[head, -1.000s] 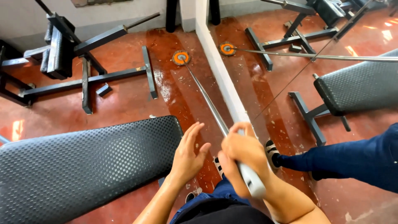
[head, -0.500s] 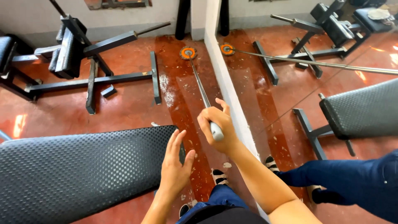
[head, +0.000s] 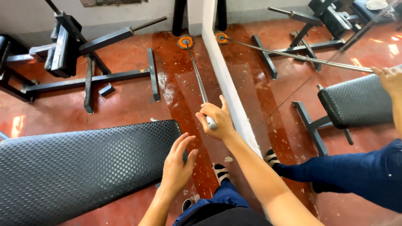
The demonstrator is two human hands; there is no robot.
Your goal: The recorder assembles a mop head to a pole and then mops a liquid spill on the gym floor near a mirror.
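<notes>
My right hand (head: 215, 120) grips the near end of a long steel bar (head: 197, 77). The bar slopes away and down to an orange plate (head: 185, 42) resting on the wet red floor by the wall. My left hand (head: 178, 165) hovers with fingers apart at the right end of a black padded bench (head: 79, 167), holding nothing. A wall mirror (head: 318, 104) to the right repeats the bar, the bench, a hand and legs in blue trousers. My feet in black-and-white sandals (head: 220, 172) stand under the bar.
A black steel bench frame (head: 90, 75) lies across the floor at the back left. The white mirror edge (head: 226, 83) runs from the back wall toward my feet. A wet streak covers the floor (head: 180, 96) beside the bar.
My right hand has pushed the bar's near end forward and away from me, with the arm stretched out. My left hand has dropped lower beside the bench. The view has tilted slightly.
</notes>
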